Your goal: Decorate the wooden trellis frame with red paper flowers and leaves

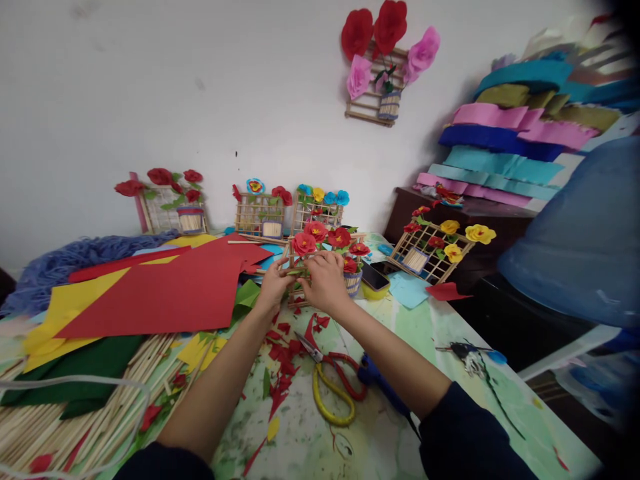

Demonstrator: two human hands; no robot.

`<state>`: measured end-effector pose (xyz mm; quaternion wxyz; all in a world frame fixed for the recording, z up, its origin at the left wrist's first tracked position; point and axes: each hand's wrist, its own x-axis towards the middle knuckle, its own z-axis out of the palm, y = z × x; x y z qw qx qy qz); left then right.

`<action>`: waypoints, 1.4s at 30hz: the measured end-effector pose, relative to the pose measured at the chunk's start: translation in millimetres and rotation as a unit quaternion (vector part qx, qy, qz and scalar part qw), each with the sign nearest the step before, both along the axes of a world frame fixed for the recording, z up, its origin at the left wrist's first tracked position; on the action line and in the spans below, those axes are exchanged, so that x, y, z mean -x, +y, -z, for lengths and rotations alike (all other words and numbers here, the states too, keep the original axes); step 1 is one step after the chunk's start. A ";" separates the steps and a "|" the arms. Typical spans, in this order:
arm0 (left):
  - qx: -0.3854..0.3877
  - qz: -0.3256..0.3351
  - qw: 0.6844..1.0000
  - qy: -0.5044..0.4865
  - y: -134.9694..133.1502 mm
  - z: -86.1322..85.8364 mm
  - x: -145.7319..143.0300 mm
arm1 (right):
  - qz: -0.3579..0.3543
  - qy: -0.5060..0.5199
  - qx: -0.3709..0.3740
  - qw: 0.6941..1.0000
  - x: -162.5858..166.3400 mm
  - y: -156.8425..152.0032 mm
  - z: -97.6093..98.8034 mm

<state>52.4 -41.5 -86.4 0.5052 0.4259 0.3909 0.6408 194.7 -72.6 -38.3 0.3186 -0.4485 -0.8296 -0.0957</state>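
Observation:
Both my hands reach to a small wooden lattice frame (320,250) with red paper flowers and a little pot, lying on the table. My left hand (274,283) has its fingers closed on the frame's left edge, near a green leaf. My right hand (326,280) is curled over the frame's middle, with fingers pinched on something I cannot make out. Red paper scraps (283,353) lie under my forearms.
Red-and-yellow scissors (333,380) and a blue tool (383,387) lie near my right forearm. Red, yellow and green sheets (150,293) cover the left, over wooden sticks (60,413). Finished flower frames (435,250) line the wall. A phone (374,275) lies to the right.

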 end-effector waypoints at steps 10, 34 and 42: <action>-0.026 -0.009 0.999 0.027 0.5 0.7 0.1 | 0.047 -0.021 -0.006 0.999 10.2 20.1 -4.6; 0.026 -0.068 0.994 0.081 2.5 -2.7 15.2 | 0.042 0.026 0.006 0.999 -9.2 0.3 -12.6; 0.006 -0.106 0.991 0.083 10.1 0.4 36.0 | 0.040 0.123 -0.040 0.991 -66.5 -40.5 -32.6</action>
